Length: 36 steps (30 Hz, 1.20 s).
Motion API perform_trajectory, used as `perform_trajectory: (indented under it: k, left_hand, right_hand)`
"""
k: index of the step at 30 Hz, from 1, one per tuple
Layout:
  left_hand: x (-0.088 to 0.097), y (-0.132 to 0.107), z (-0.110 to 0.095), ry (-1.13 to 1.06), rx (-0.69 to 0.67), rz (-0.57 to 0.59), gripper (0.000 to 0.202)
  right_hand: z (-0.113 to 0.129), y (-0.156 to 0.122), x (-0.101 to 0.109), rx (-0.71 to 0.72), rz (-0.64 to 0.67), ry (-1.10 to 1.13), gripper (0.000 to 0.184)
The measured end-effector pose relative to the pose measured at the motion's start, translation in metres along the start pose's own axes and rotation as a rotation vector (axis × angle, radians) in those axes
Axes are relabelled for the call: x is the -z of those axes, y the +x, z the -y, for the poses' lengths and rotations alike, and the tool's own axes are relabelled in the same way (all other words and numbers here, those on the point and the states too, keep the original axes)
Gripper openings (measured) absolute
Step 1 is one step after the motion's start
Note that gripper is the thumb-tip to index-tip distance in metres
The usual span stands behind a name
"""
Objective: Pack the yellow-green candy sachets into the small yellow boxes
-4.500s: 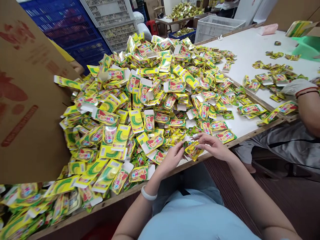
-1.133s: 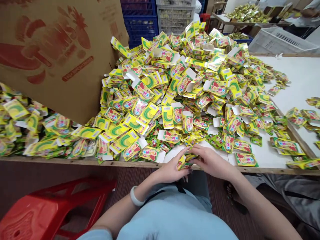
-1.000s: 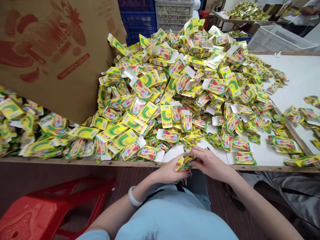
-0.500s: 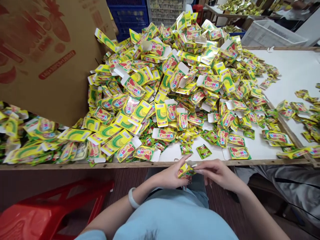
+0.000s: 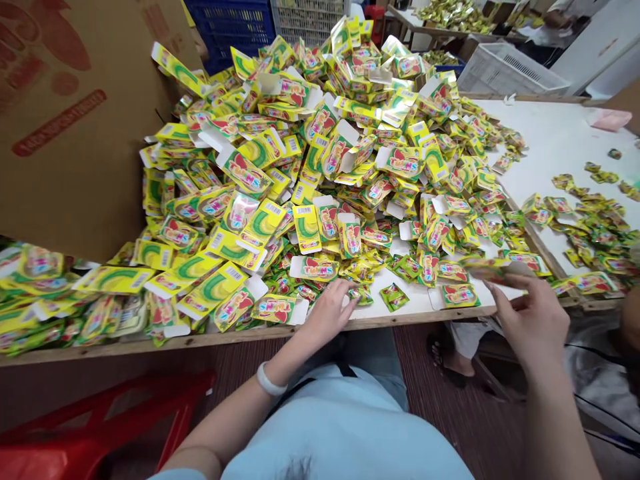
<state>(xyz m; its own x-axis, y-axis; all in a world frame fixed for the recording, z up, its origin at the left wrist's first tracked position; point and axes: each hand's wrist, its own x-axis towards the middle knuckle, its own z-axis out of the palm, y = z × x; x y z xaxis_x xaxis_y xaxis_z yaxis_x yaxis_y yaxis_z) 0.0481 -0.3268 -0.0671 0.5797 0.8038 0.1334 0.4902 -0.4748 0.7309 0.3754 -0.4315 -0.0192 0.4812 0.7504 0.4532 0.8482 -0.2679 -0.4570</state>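
My left hand (image 5: 330,310) is at the table's front edge, its fingers bent over the near side of the pile. Thumb and forefinger are apart, by the left end of a green candy sachet (image 5: 364,294). Another green sachet (image 5: 395,297) lies flat to the right of it. Further right, my right hand (image 5: 533,320) is over the table edge, thumb spread away from blurred fingers. A smeared carton (image 5: 493,269) shows at those fingertips; whether they grip it I cannot make out. Beside it, a small yellow-green carton (image 5: 455,295) with a white flap lies at the edge.
A big heap of yellow-green cartons (image 5: 270,220) covers the table. At the left stands a large brown cardboard box (image 5: 75,173). Loose sachets (image 5: 600,227) lie on the right-hand table. Below left is a red stool (image 5: 100,433); a white crate (image 5: 515,70) stands behind.
My hands, together on one small carton before, have parted. The left moved up and left to the sachets on the table; the right swung right, over the table edge. The view shifted right.
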Motion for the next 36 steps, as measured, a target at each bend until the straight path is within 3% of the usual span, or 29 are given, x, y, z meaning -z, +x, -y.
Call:
perform_trajectory:
  k: [2,6,9,11,13,15,17,21,25,29,31,34,36]
  left_hand:
    - [-0.003,0.013,0.011,0.174,-0.022,-0.053,0.025]
    - [-0.016,0.04,0.016,0.428,-0.068,-0.033,0.041]
    - [-0.023,0.054,0.015,0.391,-0.032,0.026,0.048]
    - [-0.021,0.057,0.016,0.257,0.014,0.005,0.04]
    - [-0.017,0.057,0.018,0.143,0.048,-0.031,0.031]
    - [-0.013,0.054,0.019,0.091,0.071,-0.064,0.033]
    - [-0.013,0.049,0.017,-0.096,0.104,-0.138,0.039]
    - [-0.022,0.032,0.0,-0.7,0.189,-0.243,0.048]
    - [-0.028,0.015,-0.019,-0.955,0.316,-0.258,0.056]
    - [-0.029,0.008,-0.026,-0.871,0.344,-0.366,0.044]
    - [-0.03,0.008,-0.026,-0.798,0.302,-0.378,0.037]
    - [-0.027,0.008,-0.025,-0.536,0.145,-0.388,0.031]
    - [-0.02,0.011,-0.019,-0.309,0.039,-0.442,0.032]
  right_hand:
    - [0.004,0.006,-0.016,0.064,0.016,-0.162,0.045]
    - [0.041,-0.015,-0.081,0.133,0.504,-0.1,0.032]
    - [0.056,-0.03,-0.112,0.063,0.651,-0.057,0.024]
    - [0.057,-0.031,-0.116,0.019,0.638,0.117,0.021]
    - [0.058,-0.03,-0.111,-0.078,0.62,0.436,0.027]
    - [0.065,-0.03,-0.104,-0.262,0.619,0.844,0.034]
    - [0.08,-0.032,-0.101,-0.419,0.609,1.113,0.04]
    - [0.117,-0.038,-0.11,-0.482,0.511,1.24,0.047]
    - [0.137,-0.043,-0.123,-0.466,0.384,1.184,0.044]
    - [0.14,-0.052,-0.128,-0.412,0.324,1.082,0.048]
    - [0.139,-0.056,-0.129,-0.429,0.425,1.152,0.056]
    - [0.136,-0.061,-0.127,-0.482,0.69,1.351,0.053]
    - [0.13,-0.061,-0.124,-0.504,0.729,1.429,0.049]
